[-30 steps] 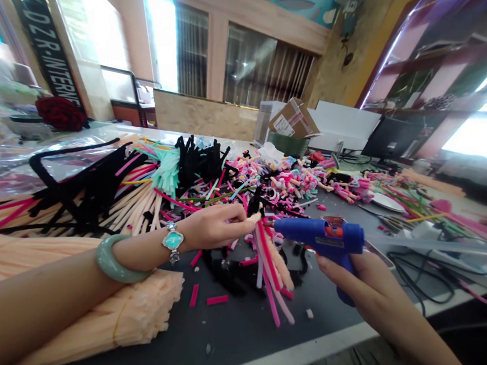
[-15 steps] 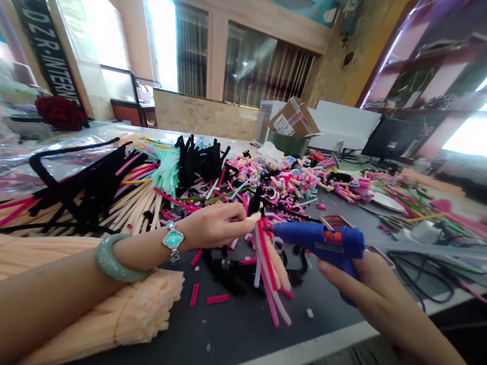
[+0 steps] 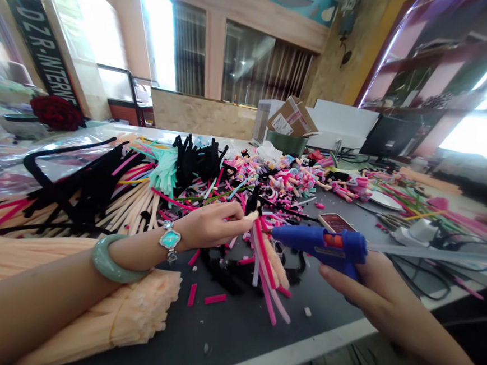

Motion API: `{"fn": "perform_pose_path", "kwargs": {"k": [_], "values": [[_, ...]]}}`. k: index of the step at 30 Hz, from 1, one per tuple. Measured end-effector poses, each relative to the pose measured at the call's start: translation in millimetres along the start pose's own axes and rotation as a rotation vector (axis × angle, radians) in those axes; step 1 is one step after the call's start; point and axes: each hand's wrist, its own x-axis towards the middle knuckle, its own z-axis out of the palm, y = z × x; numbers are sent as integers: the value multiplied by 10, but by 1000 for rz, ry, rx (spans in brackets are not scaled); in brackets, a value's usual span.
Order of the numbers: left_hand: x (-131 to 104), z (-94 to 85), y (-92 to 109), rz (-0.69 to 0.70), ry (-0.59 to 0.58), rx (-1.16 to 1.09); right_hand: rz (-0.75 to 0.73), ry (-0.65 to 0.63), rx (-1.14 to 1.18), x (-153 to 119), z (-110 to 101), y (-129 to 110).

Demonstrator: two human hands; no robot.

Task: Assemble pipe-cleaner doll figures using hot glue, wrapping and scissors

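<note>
My left hand (image 3: 219, 225), with a turquoise-faced watch and a pale green bangle on its arm, pinches a pipe-cleaner doll (image 3: 270, 274) near its black top. Pink, white and peach strands of the doll hang down over the dark tabletop (image 3: 231, 339). Wrapped around the handle of a blue glue gun (image 3: 310, 243) is my right hand (image 3: 366, 282). The gun's nozzle points left and sits close to the doll's upper part; whether it touches cannot be made out. A translucent glue stick (image 3: 415, 251) juts from the gun's back.
Bundled peach pipe cleaners (image 3: 132, 309) lie at front left, black ones (image 3: 88, 173) behind. Small pipe-cleaner dolls (image 3: 294, 178) are heaped at the back. A phone (image 3: 335, 223) lies beyond the gun, with a white power strip (image 3: 419, 233) and cables to the right. Short pink pieces (image 3: 215, 299) lie nearby.
The glue gun has tilted slightly, so the glue stick behind it shows more plainly. My left hand still pinches the doll in nearly the same place.
</note>
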Motion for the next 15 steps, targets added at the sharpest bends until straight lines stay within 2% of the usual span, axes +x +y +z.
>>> {"fn": "perform_pose_path", "kwargs": {"k": [15], "values": [[-32, 27, -18, -7, 3, 9, 17, -30, -51, -51, -35, 41]]}}
